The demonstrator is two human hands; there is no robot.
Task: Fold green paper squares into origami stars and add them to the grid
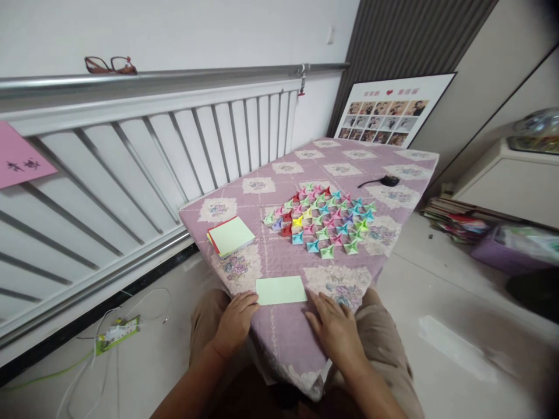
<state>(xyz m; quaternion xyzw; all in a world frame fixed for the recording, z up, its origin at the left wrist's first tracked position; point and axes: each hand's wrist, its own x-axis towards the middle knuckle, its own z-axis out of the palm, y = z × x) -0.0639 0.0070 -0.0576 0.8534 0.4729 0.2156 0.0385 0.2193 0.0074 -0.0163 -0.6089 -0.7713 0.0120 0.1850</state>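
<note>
A light green paper rectangle (280, 290) lies flat near the front of the table. At its left edge rests my left hand (238, 319), fingers stretched out and their tips touching the paper's lower left corner. My right hand (334, 326) lies on the cloth just right of the paper, its fingers spread and holding nothing. Beyond the paper, many small folded paper pieces (323, 233) in green, pink, blue, red and yellow stand in rows. To the left sits a stack of coloured paper sheets (231, 235), pale green on top.
A purple patterned cloth covers the table (279, 331), whose narrow corner points toward me. A black object with a cord (390, 181) lies at the far right. A white radiator (174, 151) runs along the left, with glasses (111, 65) above it. A power strip (117, 334) lies on the floor.
</note>
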